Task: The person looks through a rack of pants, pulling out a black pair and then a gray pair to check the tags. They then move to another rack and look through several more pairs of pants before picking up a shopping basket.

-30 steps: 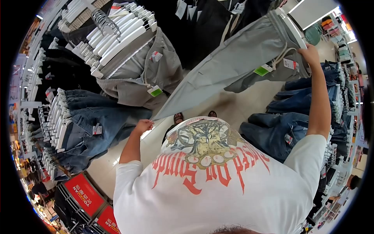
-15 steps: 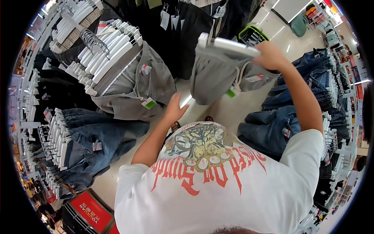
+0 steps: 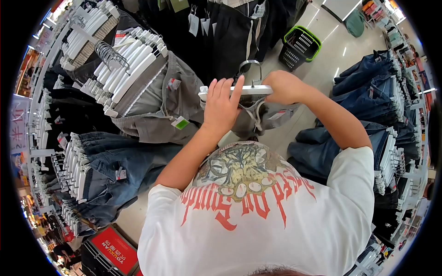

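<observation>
Gray pants [image 3: 271, 120] on white hanger [image 3: 254, 90], between hands, left hand [image 3: 222, 106] spread over bar, right hand [image 3: 283, 87] pinching end

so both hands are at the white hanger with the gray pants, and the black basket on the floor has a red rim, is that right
Not quite: the head view shows that the black basket on the floor has a green rim, not a red one. The left hand and right hand are both at the white hanger with the gray pants.
</observation>
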Demonstrator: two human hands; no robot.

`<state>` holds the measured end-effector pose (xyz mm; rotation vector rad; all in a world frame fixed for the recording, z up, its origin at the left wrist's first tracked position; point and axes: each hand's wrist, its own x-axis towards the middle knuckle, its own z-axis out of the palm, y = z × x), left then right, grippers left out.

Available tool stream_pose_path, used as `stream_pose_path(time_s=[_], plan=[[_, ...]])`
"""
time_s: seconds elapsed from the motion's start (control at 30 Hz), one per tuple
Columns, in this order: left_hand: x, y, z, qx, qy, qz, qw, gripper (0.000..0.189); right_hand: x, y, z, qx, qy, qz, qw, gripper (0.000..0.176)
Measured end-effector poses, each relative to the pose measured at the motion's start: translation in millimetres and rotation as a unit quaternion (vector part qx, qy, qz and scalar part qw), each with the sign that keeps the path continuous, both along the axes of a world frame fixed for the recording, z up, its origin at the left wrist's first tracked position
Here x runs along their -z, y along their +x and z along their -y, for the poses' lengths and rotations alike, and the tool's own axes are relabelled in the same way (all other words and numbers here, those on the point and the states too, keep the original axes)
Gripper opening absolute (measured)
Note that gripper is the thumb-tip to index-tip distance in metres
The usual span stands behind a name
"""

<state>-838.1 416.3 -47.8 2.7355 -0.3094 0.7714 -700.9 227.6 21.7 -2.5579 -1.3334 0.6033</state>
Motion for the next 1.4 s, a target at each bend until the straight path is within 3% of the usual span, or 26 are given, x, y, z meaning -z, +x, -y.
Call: stream_pose_path(time_s=[0.17, 0.2, 0.33, 0.47, 0.57, 0.6, 0.87, 0.93, 1.0, 1.13, 1.27, 1.37, 1.4], plan=[[-6, 5, -7, -0.055, 0.017, -0.243, 0.968, 0.067, 18, -5, -10, -0.066, -0.013, -0.028, 0.997, 0.032], [-4, 5, -10, -0.041, 0.027, -0.235, 0.971, 0.06, 14, -9, -12, -0.06, -0.029, -0.04, 0.997, 0.034], [-6, 3, -20, 0.021, -0.008, -0.291, 0.956, 0.068, 14, -15, -23, -0.076, -0.06, -0.084, 0.992, 0.038], [-19, 9, -25, 0.09, -0.067, -0.397, 0.911, 0.067, 11, -21, -31, -0.098, -0.072, -0.054, 0.991, 0.045], [-25, 10, -15, 0.064, 0.002, -0.48, 0.875, 0.059, 10, -26, -37, -0.104, -0.074, -0.079, 0.989, 0.046], [-26, 9, -13, 0.052, -0.017, -0.499, 0.865, 0.048, 10, -26, -37, -0.105, -0.075, -0.08, 0.988, 0.046], [-21, 5, -18, 0.046, -0.078, -0.454, 0.886, 0.039, 10, -33, -37, -0.122, -0.062, -0.029, 0.99, 0.04], [-16, 9, -25, 0.054, -0.084, -0.425, 0.9, 0.039, 21, -33, -32, -0.13, 0.155, 0.099, 0.974, 0.035], [-23, 5, -28, 0.02, -0.153, -0.481, 0.863, 0.04, 27, -51, -30, -0.098, 0.336, 0.186, 0.918, 0.027], [-12, 5, -46, -0.006, -0.252, -0.478, 0.842, 0.046, 62, -74, -3, -0.1, 0.374, 0.196, 0.901, 0.031], [-16, 3, -51, 0.006, -0.278, -0.482, 0.831, 0.046, 71, -92, -9, 0.002, 0.388, 0.215, 0.896, 0.038], [-18, 3, -47, 0.015, -0.257, -0.492, 0.831, 0.044, 85, -96, -13, 0.004, 0.341, 0.202, 0.918, 0.031], [-17, 2, -46, 0.032, -0.255, -0.491, 0.833, 0.042, 89, -95, -14, -0.004, 0.323, 0.19, 0.927, 0.021]])
